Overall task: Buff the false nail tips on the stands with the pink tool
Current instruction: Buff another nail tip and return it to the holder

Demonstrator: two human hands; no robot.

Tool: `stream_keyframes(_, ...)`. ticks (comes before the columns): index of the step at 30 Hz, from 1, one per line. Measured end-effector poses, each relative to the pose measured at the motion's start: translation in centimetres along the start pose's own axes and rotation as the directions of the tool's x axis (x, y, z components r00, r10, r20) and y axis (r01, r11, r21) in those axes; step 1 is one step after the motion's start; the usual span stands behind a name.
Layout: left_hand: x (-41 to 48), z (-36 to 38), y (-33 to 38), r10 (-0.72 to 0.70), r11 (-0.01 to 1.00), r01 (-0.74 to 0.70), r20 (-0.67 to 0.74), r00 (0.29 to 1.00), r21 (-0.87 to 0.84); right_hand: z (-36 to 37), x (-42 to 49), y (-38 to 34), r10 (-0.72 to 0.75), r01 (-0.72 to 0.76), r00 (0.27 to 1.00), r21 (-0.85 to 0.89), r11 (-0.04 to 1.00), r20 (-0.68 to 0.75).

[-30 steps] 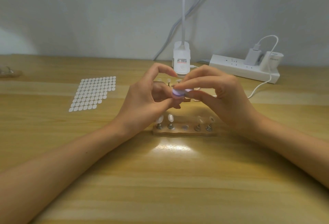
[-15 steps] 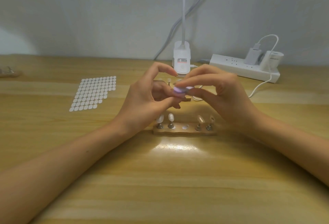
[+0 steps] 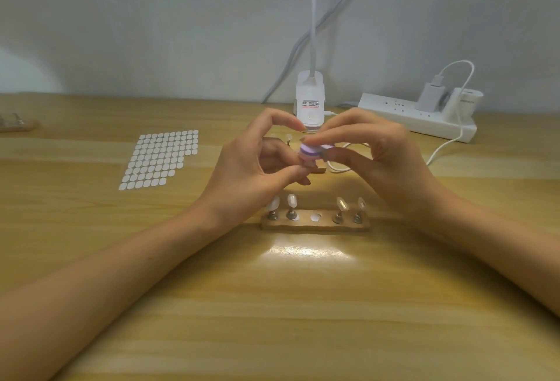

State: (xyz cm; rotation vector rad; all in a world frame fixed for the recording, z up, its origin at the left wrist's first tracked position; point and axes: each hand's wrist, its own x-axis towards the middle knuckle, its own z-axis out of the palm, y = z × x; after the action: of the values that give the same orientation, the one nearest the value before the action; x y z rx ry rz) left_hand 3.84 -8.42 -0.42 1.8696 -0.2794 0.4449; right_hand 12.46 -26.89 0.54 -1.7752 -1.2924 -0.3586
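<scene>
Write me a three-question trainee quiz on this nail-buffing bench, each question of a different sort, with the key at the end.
1. Multiple choice: how many false nail tips stand on the near wooden base? A two; B four; C six.
2. True or false: the base's middle spot is filled.
3. Fill in: the left hand holds one stand off the base while the ___ hand pinches the pink tool over it.
Key: 1 B; 2 false; 3 right hand.
</scene>
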Motion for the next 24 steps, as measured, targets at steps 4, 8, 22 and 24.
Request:
stream_keyframes(4, 0.0, 0.0, 0.0, 0.003, 1.0, -0.003, -0.001, 1.0, -0.017, 0.3, -0.1, -0.3, -0.091, 0.092, 0.994, -0.008, 0.996, 0.063)
stream_keyframes(8, 0.0, 0.0, -0.1, -0.018, 0.999, 0.017, -0.009, 1.0, -0.036, -0.1, 0.0, -0.1, -0.01, 0.01, 1.0, 0.009, 1.0, 0.002)
stream_keyframes(22, 0.0, -0.4, -0.1, -0.003, 0.999, 0.002, -0.048, 0.999, -0.039, -1.2, -0.2, 1.2, 0.084, -0.101, 0.987, -0.128, 0.987, -0.134)
stream_keyframes(24, 0.0, -0.4, 0.0, -0.012, 0.998, 0.008, -0.056, 0.998, -0.062, -1.3, -0.4, 1.3, 0.151, -0.165, 0.977, -0.085, 0.983, -0.148)
